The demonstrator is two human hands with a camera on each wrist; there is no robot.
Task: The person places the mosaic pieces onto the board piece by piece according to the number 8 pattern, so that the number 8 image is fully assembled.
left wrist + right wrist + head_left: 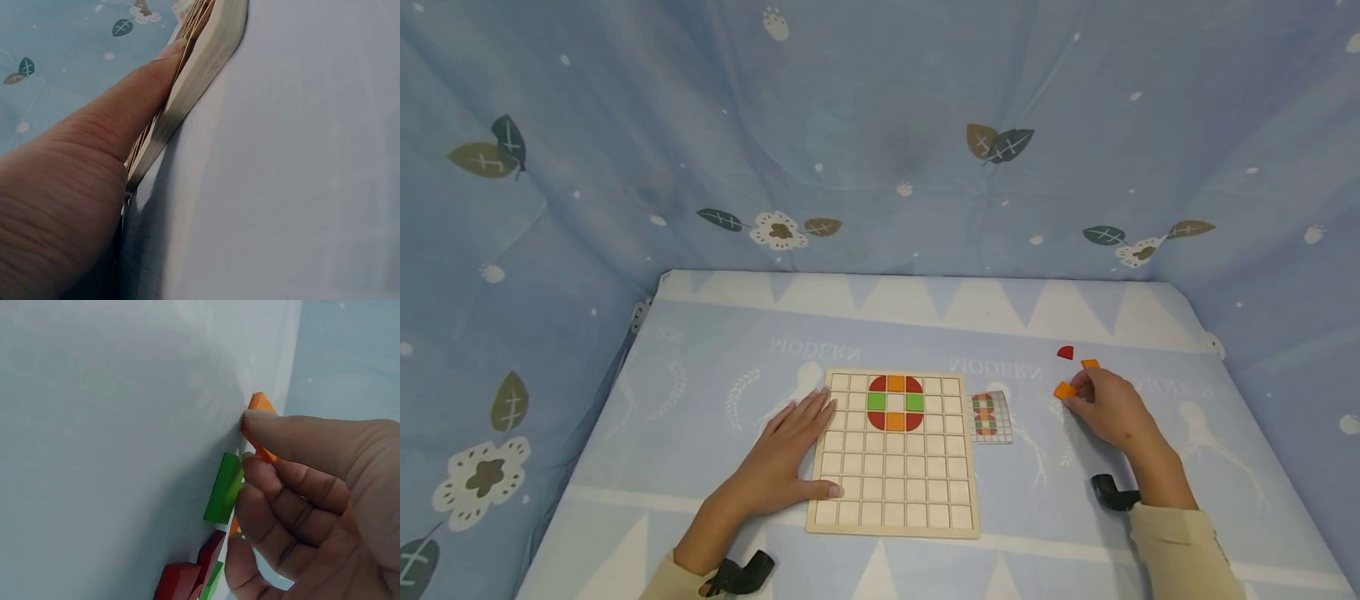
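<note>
Orange tile point(1063, 390) pinched by right hand point(1112, 407), right of grid board point(895, 467); left hand point(781, 468), fingers straight, on board's left edge

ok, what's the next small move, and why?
Probably carry the pinched orange tile to the wooden grid board, below its ring of tiles: the right grip has it between thumb and finger, and the pattern card seems to show a second ring beneath the first, absent from the board.
</note>
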